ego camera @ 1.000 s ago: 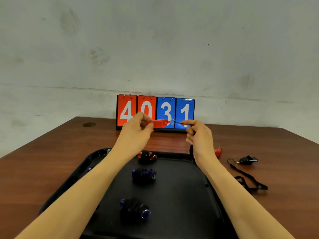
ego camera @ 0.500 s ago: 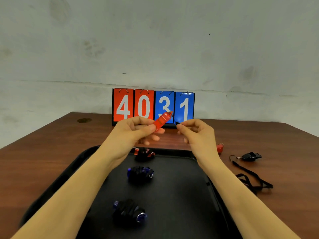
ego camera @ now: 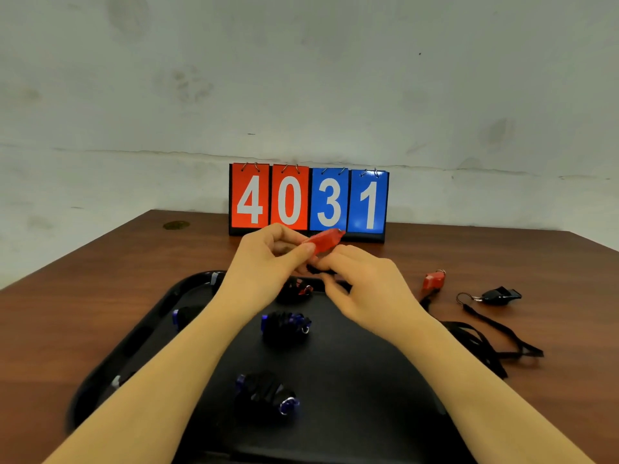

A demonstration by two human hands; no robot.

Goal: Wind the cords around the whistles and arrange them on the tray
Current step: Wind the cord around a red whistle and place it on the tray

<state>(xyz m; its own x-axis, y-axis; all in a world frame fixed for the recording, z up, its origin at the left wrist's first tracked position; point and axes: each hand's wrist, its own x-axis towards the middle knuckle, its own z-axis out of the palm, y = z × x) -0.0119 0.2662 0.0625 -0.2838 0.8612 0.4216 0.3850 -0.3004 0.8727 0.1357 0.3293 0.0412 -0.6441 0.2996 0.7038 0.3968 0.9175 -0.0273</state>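
My left hand (ego camera: 264,262) pinches a red whistle (ego camera: 324,240) above the far end of the black tray (ego camera: 351,380). Just right of it, my right hand (ego camera: 365,289) holds the whistle's black cord (ego camera: 318,270) under the whistle with curled fingers. On the tray lie wound whistles: a blue one (ego camera: 284,324) in the middle, another blue one (ego camera: 268,395) nearer me, a red one (ego camera: 298,291) partly hidden behind my hands, and one (ego camera: 182,318) at the left beside my forearm.
Right of the tray on the brown table (ego camera: 83,313) lie a loose red whistle (ego camera: 433,279) and a black whistle (ego camera: 499,296) with unwound black cords (ego camera: 485,343). A flip scoreboard (ego camera: 308,199) reading 4031 stands at the table's far edge against the wall.
My right hand has come in from the stretched cord to just under the red whistle. The whistle has tilted up and turned in my left hand. The view has dipped toward the tray.
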